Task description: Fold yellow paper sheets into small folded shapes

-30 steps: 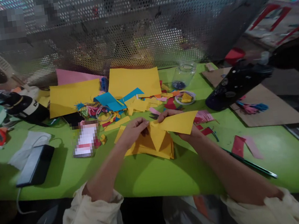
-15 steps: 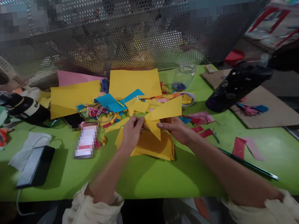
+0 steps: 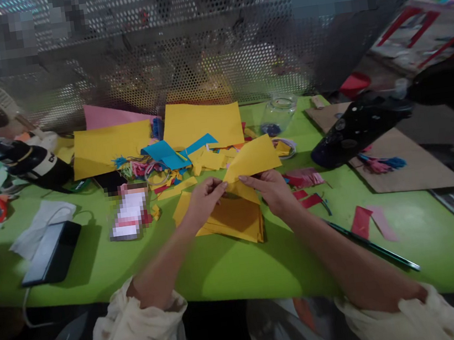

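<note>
through the head camera, i see the left hand (image 3: 208,196) and the right hand (image 3: 272,189) side by side near the middle of the green bench (image 3: 224,273). each grip is a tight pinch, thumb and fingers close together, and both have hold of one bent yellow paper (image 3: 254,158). its wide end sticks up and away to the right. the paper is held over a yellow pile (image 3: 240,221), which lies on the bench. i can't tell if they touch. a phone (image 3: 130,213) lies left of the pile. past the hands, i see little scraps (image 3: 209,161) and a glass jar (image 3: 279,114). a green pen (image 3: 377,246) lies near the right arm, with a red strip (image 3: 360,222) just beside it.
</note>
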A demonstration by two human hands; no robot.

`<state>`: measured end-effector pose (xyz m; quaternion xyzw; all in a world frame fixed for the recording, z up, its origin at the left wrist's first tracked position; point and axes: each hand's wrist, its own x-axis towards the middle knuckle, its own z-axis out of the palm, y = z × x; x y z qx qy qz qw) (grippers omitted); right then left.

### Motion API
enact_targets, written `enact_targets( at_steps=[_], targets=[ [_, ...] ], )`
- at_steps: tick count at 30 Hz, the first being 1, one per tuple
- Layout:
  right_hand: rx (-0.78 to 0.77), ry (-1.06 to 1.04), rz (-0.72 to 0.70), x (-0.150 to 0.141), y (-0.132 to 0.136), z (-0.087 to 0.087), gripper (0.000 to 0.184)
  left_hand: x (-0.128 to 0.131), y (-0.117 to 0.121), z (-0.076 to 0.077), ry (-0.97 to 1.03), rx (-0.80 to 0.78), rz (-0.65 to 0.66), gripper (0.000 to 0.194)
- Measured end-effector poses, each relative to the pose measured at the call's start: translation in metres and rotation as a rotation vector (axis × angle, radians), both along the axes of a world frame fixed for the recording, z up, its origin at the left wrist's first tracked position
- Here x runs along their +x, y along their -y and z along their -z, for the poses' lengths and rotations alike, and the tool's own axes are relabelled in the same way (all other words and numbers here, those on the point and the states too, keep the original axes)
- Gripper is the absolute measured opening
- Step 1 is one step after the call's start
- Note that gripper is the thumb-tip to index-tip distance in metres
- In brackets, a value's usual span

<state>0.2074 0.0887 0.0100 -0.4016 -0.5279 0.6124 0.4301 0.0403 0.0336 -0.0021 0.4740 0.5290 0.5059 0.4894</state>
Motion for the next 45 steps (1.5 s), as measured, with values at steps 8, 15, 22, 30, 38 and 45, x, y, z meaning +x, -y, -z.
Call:
enact_targets(
  at_steps=[8,15,22,30,38,45],
  targets=[
    [-0.001,-0.02,-0.005,-0.0015,-0.0004,0.0033,0.036,-0.0011,-0.0009,0.0008,0.028,-0.051,0.036,0.028],
    [0.011,-0.011,-0.031,-0.0011,-0.0004,0.0043,0.033,-0.0007,-0.0001,0.0008,0.072,-0.062,0.045,0.031],
    [0.001,-0.002,-0.049,-0.0001,-0.0018,0.0031,0.037,0.0001,0.0014,-0.0057,0.102,-0.12,0.045,0.037],
    [0.045,0.146,-0.05,0.0017,-0.0035,0.0019,0.038,0.0017,-0.0021,0.0001,0.247,-0.138,-0.041,0.032],
    [0.039,0.115,-0.097,-0.0002,-0.004,0.001,0.036,0.0023,-0.0026,-0.0003,0.29,-0.152,-0.062,0.026],
    [0.047,0.148,-0.088,0.0022,-0.0046,0.003,0.036,0.0022,-0.0016,-0.0029,0.234,-0.149,-0.058,0.031]
  ],
)
